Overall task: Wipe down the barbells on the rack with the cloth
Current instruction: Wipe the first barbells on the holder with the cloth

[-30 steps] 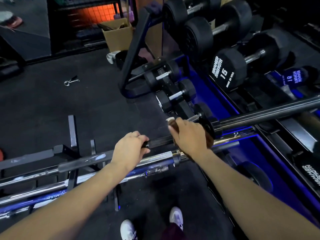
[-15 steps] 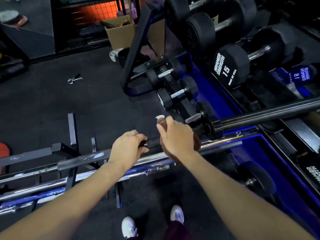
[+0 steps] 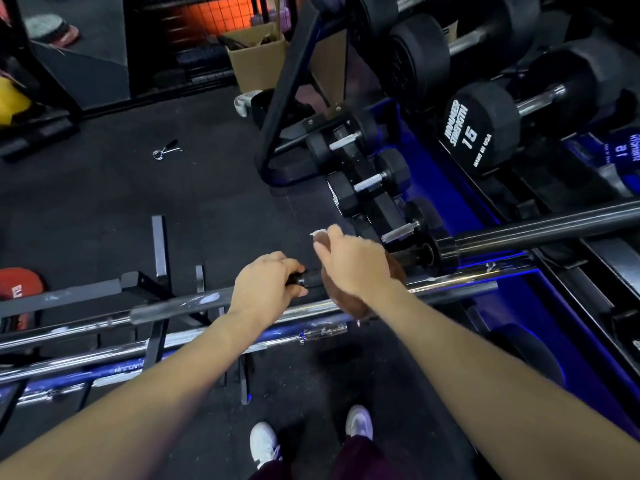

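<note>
Item: black barbell [image 3: 519, 233], lying across the rack [image 3: 145, 285]. Our left hand [image 3: 266, 289] grips its shaft, likely steadying it; our right hand [image 3: 356, 265] clasps the brown cloth [image 3: 349, 303] around the shaft, beside the collar, for wiping.

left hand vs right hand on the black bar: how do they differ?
The left hand grips the black barbell bare; the right hand holds a brown cloth wrapped round it. The left hand sits farther from the bar's collar, the right hand nearer it. Both curl round the same bar, a short bare stretch showing between them.
</note>
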Available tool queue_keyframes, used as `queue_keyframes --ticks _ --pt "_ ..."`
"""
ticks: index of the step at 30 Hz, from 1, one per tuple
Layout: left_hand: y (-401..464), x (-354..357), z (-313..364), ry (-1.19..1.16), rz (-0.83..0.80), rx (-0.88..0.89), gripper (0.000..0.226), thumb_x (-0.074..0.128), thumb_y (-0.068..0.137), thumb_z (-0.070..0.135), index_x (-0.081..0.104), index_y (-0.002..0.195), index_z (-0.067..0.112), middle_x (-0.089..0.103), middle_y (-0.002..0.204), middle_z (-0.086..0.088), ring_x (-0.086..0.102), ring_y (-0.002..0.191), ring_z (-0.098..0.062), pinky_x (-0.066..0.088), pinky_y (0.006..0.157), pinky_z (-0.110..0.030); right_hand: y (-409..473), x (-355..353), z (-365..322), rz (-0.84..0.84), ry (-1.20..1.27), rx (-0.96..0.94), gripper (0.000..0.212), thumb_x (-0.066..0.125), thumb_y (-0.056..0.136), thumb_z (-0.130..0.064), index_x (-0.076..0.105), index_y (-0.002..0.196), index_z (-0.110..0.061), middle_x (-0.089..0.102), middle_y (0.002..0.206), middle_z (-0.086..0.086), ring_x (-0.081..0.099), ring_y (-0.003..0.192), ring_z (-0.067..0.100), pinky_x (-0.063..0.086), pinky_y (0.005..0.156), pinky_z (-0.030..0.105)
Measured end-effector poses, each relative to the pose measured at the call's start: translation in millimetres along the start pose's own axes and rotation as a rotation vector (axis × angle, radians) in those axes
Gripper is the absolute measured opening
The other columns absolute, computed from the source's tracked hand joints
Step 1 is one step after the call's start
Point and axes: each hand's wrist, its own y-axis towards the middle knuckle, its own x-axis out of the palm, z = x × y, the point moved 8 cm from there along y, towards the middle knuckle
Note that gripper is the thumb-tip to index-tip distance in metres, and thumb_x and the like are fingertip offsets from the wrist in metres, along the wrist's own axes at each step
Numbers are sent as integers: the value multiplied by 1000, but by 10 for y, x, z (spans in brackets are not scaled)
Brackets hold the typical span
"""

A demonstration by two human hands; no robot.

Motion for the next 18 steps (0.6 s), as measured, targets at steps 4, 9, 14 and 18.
queue_keyframes --ticks 4,9,14,18 --pt "5 -11 -36 -17 -13 -12 44 68 82 42 61 123 27 58 112 5 52 110 -15 43 84 -27 228 120 162 -238 159 243 43 29 101 -43 45 118 -7 61 119 17 56 111 38 40 84 40" --pt "-87 -3 -87 -19 45 -14 32 66 83 40 64 108 20 56 103 5 52 106 -16 45 76 -30 -433 -23 -349 229 92 -125 40 35 92 -42 59 95 -10 64 84 7 61 78 28 47 78 37" --pt "-265 -116 -344 5 134 -14 47 78 72 37 68 113 18 63 105 -1 57 99 -25 47 83 -35 -90 6 -403 131 -42 -15 33 41 95 -41 55 95 -11 65 74 8 65 69 31 42 56 32" --pt "-375 -190 -476 30 178 -21 48 82 68 33 69 112 19 65 103 -1 60 95 -26 45 83 -35 232 150 -198 -205 189 214 40 32 100 -45 40 116 -9 61 119 18 56 112 39 40 86 41"
